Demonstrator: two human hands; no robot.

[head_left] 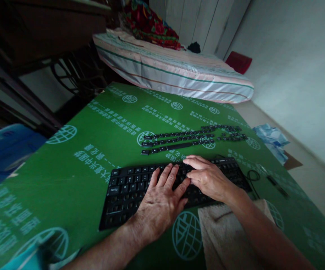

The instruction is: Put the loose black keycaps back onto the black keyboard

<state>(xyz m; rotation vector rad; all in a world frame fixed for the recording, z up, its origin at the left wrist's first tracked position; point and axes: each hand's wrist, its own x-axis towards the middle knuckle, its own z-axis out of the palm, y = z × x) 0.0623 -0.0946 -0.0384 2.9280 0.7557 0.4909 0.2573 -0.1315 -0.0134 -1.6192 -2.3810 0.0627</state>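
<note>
Left hand (160, 200): spreading open, palm down, across the black keyboard (120, 202), holding nothing.
Right hand (207, 178): curling half open over its middle; I can't tell whether it's pinching anything.
Green table (89, 187): bearing the keyboard, loose keycaps (183, 145) lying beyond it.

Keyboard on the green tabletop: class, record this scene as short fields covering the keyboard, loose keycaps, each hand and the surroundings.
Keyboard: black computer keyboard, some keycaps fitted, some positions bare
Loose keycaps: black keycaps beyond the keyboard, partly in rows
Left hand: left hand spread over the keys
Right hand: right hand over the keyboard, fingers bent; grip unclear
Surface: green tabletop with printed globes
Nearby: beige cloth by the right forearm
Background: striped mattress
</note>
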